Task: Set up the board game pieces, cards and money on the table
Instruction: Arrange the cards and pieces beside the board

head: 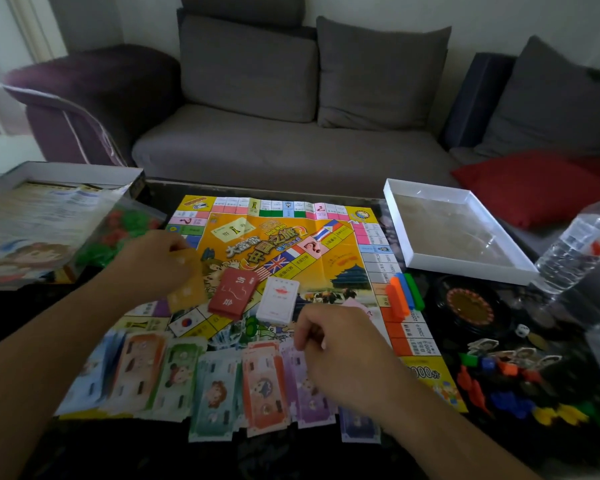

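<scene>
A yellow paper game board [340, 258] lies unfolded on the dark table. Near its middle sit a red card deck [232, 295] and a white card deck [278, 299]. My left hand [153, 259] grips an orange stack of cards [187, 289], blurred, just left of the red deck. My right hand [340, 348] hovers with curled fingers over the purple notes [309, 393]; what it pinches is unclear. Rows of paper money [201, 375] cover the board's near edge. Coloured bars [400, 296] rest on the right border.
The open game box [49, 202] with a bag of red and green houses [118, 233] stands at the left. A white box lid [458, 230], a roulette wheel [465, 303], a die [522, 330], pawns [510, 368] and a water bottle [575, 247] lie right. A sofa stands behind.
</scene>
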`<state>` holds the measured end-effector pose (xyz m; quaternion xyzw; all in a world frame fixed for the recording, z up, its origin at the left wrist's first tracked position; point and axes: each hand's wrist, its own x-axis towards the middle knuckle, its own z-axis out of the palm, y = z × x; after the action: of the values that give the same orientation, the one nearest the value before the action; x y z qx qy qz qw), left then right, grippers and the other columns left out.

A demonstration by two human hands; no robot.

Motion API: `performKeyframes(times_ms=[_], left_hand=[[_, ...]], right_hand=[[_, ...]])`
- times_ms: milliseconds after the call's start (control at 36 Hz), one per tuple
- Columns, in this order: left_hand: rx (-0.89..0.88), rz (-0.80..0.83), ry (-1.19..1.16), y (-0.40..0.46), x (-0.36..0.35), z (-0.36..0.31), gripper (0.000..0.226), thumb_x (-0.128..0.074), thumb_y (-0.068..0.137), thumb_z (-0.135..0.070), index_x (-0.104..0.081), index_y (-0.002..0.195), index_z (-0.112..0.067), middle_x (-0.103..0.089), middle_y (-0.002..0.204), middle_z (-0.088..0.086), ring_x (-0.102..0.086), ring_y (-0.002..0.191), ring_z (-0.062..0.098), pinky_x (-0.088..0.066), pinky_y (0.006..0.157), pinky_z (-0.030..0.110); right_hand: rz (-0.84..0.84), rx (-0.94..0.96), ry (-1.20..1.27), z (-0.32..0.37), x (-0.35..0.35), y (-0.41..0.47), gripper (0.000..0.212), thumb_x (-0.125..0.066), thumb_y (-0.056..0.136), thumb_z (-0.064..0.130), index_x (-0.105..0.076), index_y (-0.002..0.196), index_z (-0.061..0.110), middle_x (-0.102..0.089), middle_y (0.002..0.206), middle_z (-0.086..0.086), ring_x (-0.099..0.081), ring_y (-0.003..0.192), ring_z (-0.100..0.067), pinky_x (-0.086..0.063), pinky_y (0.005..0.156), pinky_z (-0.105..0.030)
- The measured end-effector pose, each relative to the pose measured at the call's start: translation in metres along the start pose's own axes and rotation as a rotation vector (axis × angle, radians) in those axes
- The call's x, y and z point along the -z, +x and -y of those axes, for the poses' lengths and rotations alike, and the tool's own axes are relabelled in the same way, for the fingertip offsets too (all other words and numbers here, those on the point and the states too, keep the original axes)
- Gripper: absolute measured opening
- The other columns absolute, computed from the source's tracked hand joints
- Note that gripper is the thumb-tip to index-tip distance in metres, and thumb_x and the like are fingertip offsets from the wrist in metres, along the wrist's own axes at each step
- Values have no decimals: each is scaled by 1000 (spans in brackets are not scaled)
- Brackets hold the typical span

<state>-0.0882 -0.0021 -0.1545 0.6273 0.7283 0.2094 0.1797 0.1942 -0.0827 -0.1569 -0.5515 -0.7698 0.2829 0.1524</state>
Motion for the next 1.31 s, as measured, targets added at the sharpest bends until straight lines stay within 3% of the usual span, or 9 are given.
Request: performKeyframes(times_ms=[139,278,333,472,694,944,1111,1195,1306], left_hand=[[55,-38,-301,-19,23,-28,12,-67,93,-10,-69,84,-19,-68,88,12,-64,81,24,-50,69,33],[201,134,-717,-35,16,-59,15,-71,92,-5,-69,105,-12,-71,109,10,-72,97,28,-61,76,36],[212,198,-746,-43,3,-69,16,-73,92,-8,-71,107,-12,-74,108,10,-74,96,28,-63,83,43],[217,302,-832,-59,-20,-91,16,-72,89,-5,-73,106,-7,-75,107,15,-77,91,30,-65,82,47],[163,378,-999,-70,-21,-103,30,-69,88,8,-75,109,-13,-66,121,19,-73,104,37,-64,84,46],[-76,554,-1032,-70,-16,-92,39,-74,89,-8,-70,128,-15,-75,123,7,-73,113,27,-62,90,38],[-53,552,-1034,-66,-19,-88,37,-72,92,-19,-69,127,-9,-76,121,12,-73,113,30,-56,99,44],[-6,539,-1012,-63,-16,-84,41,-73,89,-27,-70,126,-10,-77,118,10,-75,110,28,-57,99,43],[27,644,-982,-63,-12,-79,45,-72,88,-29,-70,124,-2,-77,114,16,-75,109,32,-59,99,44]], right_hand=[[-92,-17,53,-3,1,4,29,-57,94,-2,-63,87,26,-66,100,16,-60,102,-2,-59,72,-24],[-196,60,125,5,-1,5,26,-69,98,28,-47,110,34,-56,113,15,-56,98,-3,-52,74,-21],[-231,80,118,9,-1,3,39,-73,95,39,-41,116,35,-45,120,16,-50,105,3,-51,77,-19],[-312,193,-128,9,-3,1,47,-75,90,44,-37,115,30,-35,117,10,-43,103,-11,-46,76,-26],[-279,101,-21,2,7,1,38,-76,93,29,-39,101,35,-54,108,14,-54,97,-9,-56,76,-37],[-247,50,318,10,12,-3,31,-82,87,42,-55,96,30,-64,93,13,-60,90,-1,-50,71,-12],[-205,54,278,13,13,-2,35,-78,85,57,-53,99,37,-66,99,17,-62,94,0,-59,79,-32],[-144,40,208,9,18,-2,54,-82,79,60,-44,114,44,-59,114,25,-56,104,10,-53,84,-27],[-81,125,165,7,26,-2,111,-91,74,52,-14,153,56,-27,160,30,-33,144,6,-37,114,-29]])
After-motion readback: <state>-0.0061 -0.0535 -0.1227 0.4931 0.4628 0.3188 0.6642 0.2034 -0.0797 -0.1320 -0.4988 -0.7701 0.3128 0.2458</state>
